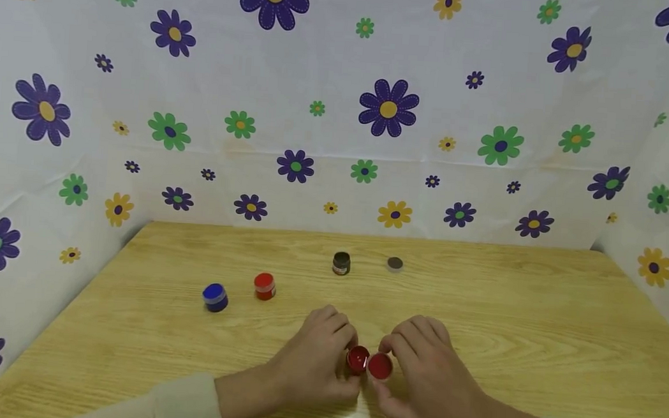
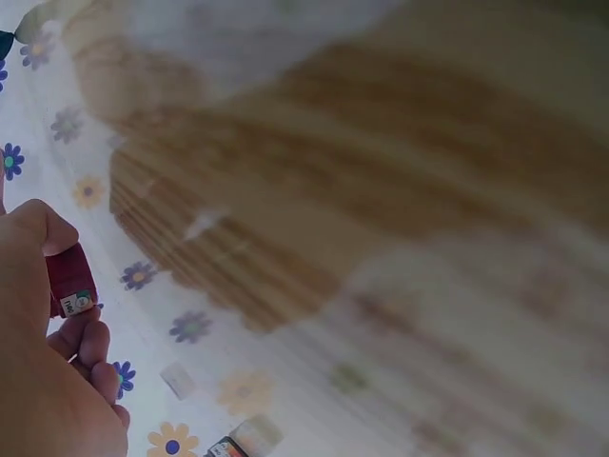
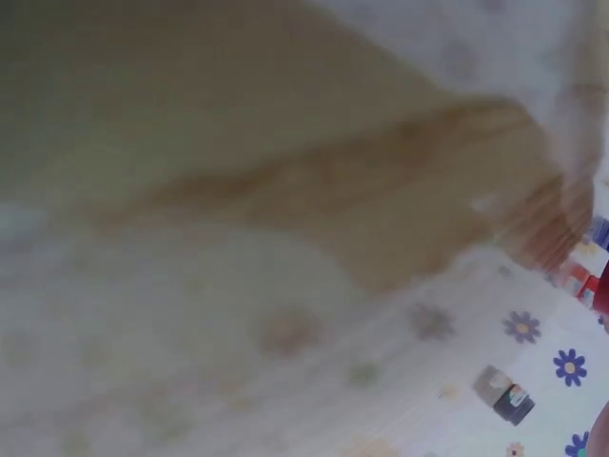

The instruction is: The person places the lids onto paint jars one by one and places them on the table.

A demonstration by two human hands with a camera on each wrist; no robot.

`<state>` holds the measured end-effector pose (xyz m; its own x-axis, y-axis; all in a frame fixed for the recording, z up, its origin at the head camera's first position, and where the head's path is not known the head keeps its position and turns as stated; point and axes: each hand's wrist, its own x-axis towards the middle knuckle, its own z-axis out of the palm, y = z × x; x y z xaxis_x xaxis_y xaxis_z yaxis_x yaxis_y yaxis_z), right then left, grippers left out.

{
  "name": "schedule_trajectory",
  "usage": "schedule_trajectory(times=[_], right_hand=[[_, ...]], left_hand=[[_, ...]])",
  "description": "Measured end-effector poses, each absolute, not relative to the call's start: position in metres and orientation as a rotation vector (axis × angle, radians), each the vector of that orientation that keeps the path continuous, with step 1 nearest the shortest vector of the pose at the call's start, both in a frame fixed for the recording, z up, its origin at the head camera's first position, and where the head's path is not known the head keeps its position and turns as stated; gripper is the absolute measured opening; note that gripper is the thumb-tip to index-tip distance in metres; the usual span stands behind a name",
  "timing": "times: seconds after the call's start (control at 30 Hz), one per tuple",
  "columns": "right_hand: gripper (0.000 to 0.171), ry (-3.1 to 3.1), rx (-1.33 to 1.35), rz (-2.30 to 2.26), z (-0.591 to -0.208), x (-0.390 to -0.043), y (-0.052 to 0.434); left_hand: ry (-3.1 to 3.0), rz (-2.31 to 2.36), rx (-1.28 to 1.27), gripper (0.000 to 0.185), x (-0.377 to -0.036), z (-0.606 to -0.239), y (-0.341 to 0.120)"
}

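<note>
1. My left hand [image 1: 316, 355] pinches a small red paint pot [image 1: 356, 359] just above the wooden tabletop [image 1: 506, 322].
2. My right hand [image 1: 422, 368] pinches its round red lid [image 1: 380, 366], touching the pot.

there are two hands, the left hand [image 1: 314, 355] and the right hand [image 1: 425, 374], one red pot [image 1: 356, 359] with one red lid [image 1: 380, 366], one more red pot [image 1: 264, 286], one blue pot [image 1: 215, 296], one black pot [image 1: 341, 263], one grey lid [image 1: 395, 264] and one desk [image 1: 534, 323].
</note>
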<state>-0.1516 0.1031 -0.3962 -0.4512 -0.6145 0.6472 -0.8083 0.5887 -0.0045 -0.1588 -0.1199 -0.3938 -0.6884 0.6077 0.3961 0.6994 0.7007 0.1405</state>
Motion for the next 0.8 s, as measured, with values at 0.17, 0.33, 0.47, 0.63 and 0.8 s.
schedule_trajectory(times=[0.17,0.33,0.47,0.63,0.8], right_hand=[[0.030,-2.192,1.125,0.411,-0.397,-0.158,0.099],[0.026,-2.154,1.147,0.387,-0.399,-0.161,0.098],[0.030,-2.119,1.156,0.357,-0.399,-0.163,0.098],[0.037,-2.098,1.154,0.373,-0.398,-0.164,0.096],[0.029,-2.139,1.151,0.407,-0.398,-0.164,0.096]], left_hand=[[-2.525,-0.387,-1.047,0.029,-0.161,-0.396,-0.121],[-2.451,-0.307,-1.080,0.027,-0.163,-0.396,-0.120],[-2.424,-0.251,-1.083,0.026,-0.164,-0.398,-0.118],[-2.420,-0.221,-1.103,0.026,-0.164,-0.399,-0.117],[-2.468,-0.223,-1.098,0.025,-0.162,-0.399,-0.117]])
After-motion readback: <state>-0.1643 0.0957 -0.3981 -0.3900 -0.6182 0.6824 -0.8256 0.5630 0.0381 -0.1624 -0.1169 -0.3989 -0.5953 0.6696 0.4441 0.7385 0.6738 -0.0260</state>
